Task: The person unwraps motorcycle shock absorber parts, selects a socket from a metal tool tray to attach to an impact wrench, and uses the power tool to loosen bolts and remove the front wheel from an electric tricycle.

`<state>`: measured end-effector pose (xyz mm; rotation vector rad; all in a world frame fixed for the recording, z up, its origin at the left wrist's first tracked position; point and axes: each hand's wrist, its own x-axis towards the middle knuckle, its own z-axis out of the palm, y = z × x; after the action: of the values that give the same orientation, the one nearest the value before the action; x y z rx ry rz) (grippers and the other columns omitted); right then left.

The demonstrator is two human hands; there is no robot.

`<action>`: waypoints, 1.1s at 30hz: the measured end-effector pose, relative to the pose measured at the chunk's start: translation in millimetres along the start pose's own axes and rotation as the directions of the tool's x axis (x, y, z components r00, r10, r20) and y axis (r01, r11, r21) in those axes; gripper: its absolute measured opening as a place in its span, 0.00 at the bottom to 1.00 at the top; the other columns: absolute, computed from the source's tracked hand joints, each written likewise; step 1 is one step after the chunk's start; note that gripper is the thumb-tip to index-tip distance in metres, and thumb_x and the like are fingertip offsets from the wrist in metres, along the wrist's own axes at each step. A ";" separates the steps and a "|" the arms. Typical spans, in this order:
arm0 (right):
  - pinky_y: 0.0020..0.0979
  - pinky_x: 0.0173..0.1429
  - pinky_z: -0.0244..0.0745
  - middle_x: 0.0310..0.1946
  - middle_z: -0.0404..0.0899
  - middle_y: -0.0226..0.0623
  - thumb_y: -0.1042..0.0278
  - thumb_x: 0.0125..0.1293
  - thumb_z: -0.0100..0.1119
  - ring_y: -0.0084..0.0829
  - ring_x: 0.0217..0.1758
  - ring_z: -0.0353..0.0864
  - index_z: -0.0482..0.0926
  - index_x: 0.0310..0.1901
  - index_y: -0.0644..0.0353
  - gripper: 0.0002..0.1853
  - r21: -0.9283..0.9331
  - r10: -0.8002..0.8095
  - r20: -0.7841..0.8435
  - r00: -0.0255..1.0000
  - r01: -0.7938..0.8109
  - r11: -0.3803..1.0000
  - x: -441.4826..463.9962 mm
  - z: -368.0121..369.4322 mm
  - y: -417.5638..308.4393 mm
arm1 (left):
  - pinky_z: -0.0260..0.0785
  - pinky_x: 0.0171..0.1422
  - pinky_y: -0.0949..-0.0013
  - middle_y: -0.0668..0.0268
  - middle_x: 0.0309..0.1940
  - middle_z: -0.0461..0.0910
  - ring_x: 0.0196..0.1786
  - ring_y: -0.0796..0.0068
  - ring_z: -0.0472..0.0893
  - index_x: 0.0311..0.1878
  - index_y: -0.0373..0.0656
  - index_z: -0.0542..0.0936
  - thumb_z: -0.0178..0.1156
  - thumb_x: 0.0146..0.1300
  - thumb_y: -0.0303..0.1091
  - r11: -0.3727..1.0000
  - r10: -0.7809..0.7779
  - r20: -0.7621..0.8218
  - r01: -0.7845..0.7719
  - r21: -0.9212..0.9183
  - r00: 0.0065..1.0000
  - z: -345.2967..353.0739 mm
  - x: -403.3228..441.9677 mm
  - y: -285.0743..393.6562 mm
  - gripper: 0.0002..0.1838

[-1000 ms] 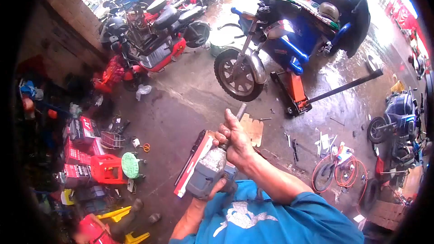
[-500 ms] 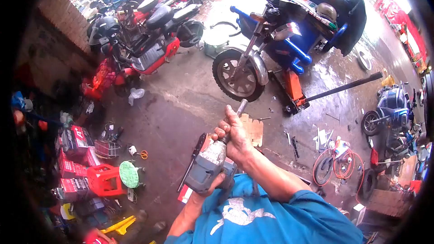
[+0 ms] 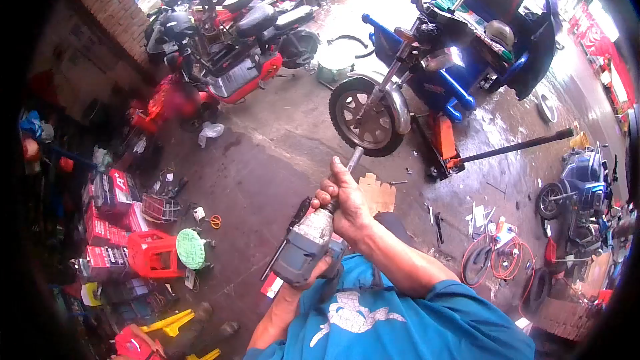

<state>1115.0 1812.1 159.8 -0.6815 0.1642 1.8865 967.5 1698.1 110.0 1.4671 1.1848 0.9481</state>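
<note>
A grey impact wrench (image 3: 301, 251) is held in front of the blue shirt, its nose pointing forward and up. My left hand (image 3: 319, 272) is closed around its grip, mostly hidden behind the tool body. The fingers of my right hand (image 3: 347, 203) wrap the front end, around a long metal socket (image 3: 355, 158) that sticks out past the thumb. Beyond the socket's tip, and apart from it as far as I can tell, stands the front wheel (image 3: 365, 117) of a blue three-wheeler (image 3: 437, 87). An orange floor jack (image 3: 445, 139) sits beside that wheel.
Cardboard (image 3: 379, 193) and loose tools (image 3: 437, 223) lie on the floor. An orange hose (image 3: 510, 260) is coiled at right, near a small blue scooter (image 3: 580, 183). At left are boxes (image 3: 107, 227), a red stool (image 3: 152, 253) and a person in red (image 3: 137, 343). Parked scooters (image 3: 233, 77) stand behind.
The view has turned slightly, so the surroundings sit further right. Both hands keep the same hold on the impact wrench. More of the person in red shows at lower left.
</note>
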 end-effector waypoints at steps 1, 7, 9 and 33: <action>0.34 0.31 0.74 0.16 0.62 0.23 0.48 0.68 0.59 0.23 0.19 0.66 0.64 0.34 0.49 0.18 0.006 0.006 0.003 1.000 -0.006 1.000 1.0 0.4 -0.2 | 0.68 0.58 0.63 0.64 0.44 0.78 0.49 0.68 0.76 0.55 0.39 0.74 0.65 0.54 0.30 1.000 0.009 -0.001 -0.009 0.010 1.000 -0.3 0.7 0.2 0.23; 0.34 0.31 0.74 0.16 0.62 0.23 0.48 0.68 0.59 0.23 0.19 0.66 0.64 0.34 0.49 0.17 0.021 0.013 -0.011 1.000 -0.013 1.000 6.0 6.6 -14.2 | 0.68 0.59 0.62 0.63 0.47 0.77 0.51 0.67 0.75 0.56 0.39 0.73 0.65 0.54 0.29 0.989 0.109 0.011 -0.109 0.104 0.994 3.1 17.1 1.5 0.24; 0.34 0.31 0.75 0.16 0.62 0.23 0.48 0.68 0.59 0.23 0.19 0.66 0.64 0.34 0.49 0.17 0.025 0.016 -0.008 1.000 -0.016 1.000 9.5 3.8 -22.1 | 0.67 0.59 0.62 0.63 0.48 0.77 0.52 0.67 0.75 0.57 0.39 0.73 0.65 0.55 0.28 0.982 0.134 0.008 -0.134 0.135 0.991 8.8 25.2 1.1 0.25; 0.32 0.28 0.75 0.17 0.63 0.22 0.46 0.70 0.56 0.21 0.19 0.68 0.67 0.34 0.50 0.17 -0.082 0.147 -0.043 0.988 -0.151 0.985 98.3 -72.3 -258.4 | 0.66 0.63 0.55 0.54 0.49 0.79 0.55 0.53 0.76 0.55 0.38 0.76 0.65 0.58 0.32 0.978 -0.055 0.033 0.047 0.201 0.998 209.3 188.5 0.1 0.22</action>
<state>1345.6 1969.5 99.1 -0.7808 0.1630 2.0342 1208.2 1837.2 64.8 1.5979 1.3138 0.7797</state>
